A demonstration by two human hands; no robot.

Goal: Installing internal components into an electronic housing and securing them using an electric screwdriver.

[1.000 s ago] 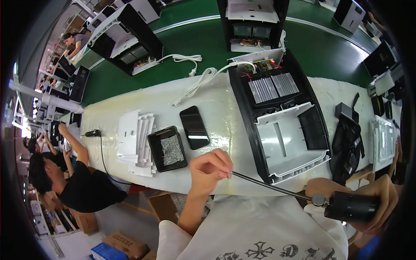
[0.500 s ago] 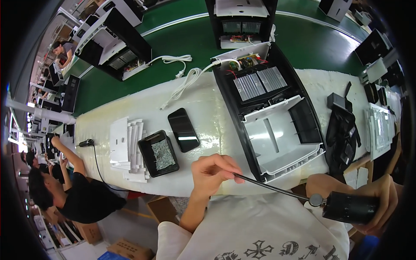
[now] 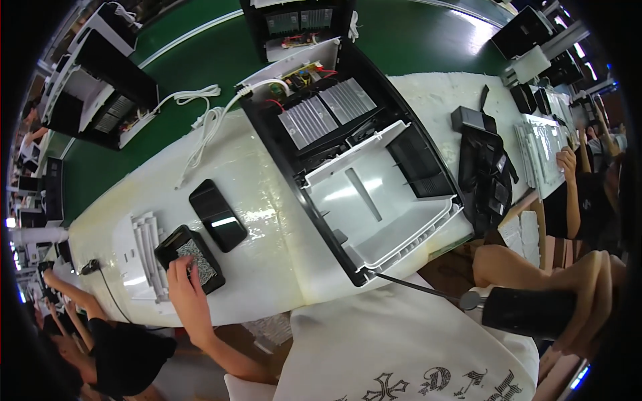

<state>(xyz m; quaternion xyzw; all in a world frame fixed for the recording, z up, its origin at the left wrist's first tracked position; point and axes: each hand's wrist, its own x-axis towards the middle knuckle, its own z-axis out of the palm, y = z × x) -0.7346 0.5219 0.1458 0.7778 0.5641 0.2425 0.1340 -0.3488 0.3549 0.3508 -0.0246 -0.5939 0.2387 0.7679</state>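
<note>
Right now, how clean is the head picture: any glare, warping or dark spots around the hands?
Head view: heavy fisheye bend, the white bench curving and the corners black; glare streaks on the black phone and the white inner tray; left hand at the small screw tray reads sharp; right hand gripping the black driver sits in dim, stretched rim.

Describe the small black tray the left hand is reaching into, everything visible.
The small black tray is a shallow rectangular dish, plastic by its look, holding a heap of tiny glinting parts, likely screws. It lies flat but turned at an angle on the white foam-covered bench, between a stack of white plastic pieces and a dark phone. The left hand has its fingers on the tray's near edge.
</note>
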